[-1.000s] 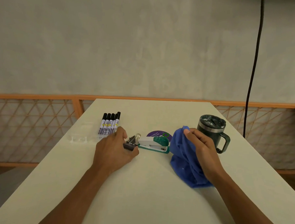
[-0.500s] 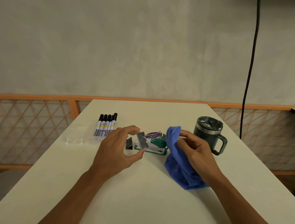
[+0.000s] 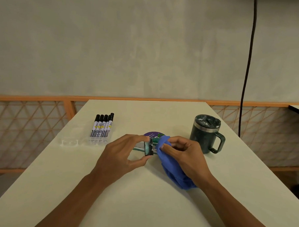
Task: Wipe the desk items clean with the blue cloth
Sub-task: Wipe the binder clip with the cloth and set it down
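Two hands are meeting just above the pale worktop (image 3: 141, 207). The left hand (image 3: 124, 155) is pinching a black binder clip (image 3: 148, 146) between thumb and forefinger, while the right hand (image 3: 183, 156) is gripping the blue cloth (image 3: 173, 171), its fingers (image 3: 176, 140) bunching a fold against the clip's right side (the rest is trailing onto the worktop under the wrist). Just behind, a green stapler (image 3: 155, 140) and a purple disc (image 3: 150, 134) are peeking out. Farther back, a dark green mug (image 3: 205, 133) is standing right, and five black-capped markers (image 3: 102, 126) are lying left.
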`<state>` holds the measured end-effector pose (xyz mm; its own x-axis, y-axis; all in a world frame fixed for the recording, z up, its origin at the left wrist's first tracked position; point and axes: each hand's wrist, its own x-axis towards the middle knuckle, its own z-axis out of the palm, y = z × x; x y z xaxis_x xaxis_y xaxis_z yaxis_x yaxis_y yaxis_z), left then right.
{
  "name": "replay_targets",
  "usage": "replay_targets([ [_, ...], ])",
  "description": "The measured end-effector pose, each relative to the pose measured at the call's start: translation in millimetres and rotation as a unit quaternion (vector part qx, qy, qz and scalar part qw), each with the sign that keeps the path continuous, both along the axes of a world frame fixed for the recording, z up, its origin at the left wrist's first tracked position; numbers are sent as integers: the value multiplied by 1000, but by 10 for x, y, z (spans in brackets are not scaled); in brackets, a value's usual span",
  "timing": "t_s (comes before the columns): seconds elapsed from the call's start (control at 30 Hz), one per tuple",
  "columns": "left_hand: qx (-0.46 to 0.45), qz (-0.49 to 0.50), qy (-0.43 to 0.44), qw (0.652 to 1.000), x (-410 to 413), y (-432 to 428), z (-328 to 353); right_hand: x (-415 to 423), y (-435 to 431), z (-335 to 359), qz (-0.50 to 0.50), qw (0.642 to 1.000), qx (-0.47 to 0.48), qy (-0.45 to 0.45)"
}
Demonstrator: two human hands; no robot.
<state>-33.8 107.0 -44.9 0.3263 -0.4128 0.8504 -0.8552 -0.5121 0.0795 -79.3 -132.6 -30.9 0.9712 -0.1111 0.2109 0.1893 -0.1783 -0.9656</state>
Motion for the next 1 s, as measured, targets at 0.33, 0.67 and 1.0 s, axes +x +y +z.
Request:
replay_targets([
  [0.33, 21, -18, -11, 1000, -6, -35, 1, -32, -53, 72, 62, 997, -43, 11],
  [0.67, 19, -30, 4, 999, -40, -47, 20, -18, -26, 98, 57, 994, -90, 6],
  [1.0, -32, -9, 70, 997, -1, 34, 34, -1, -119, 155, 6, 999, 30, 17],
])
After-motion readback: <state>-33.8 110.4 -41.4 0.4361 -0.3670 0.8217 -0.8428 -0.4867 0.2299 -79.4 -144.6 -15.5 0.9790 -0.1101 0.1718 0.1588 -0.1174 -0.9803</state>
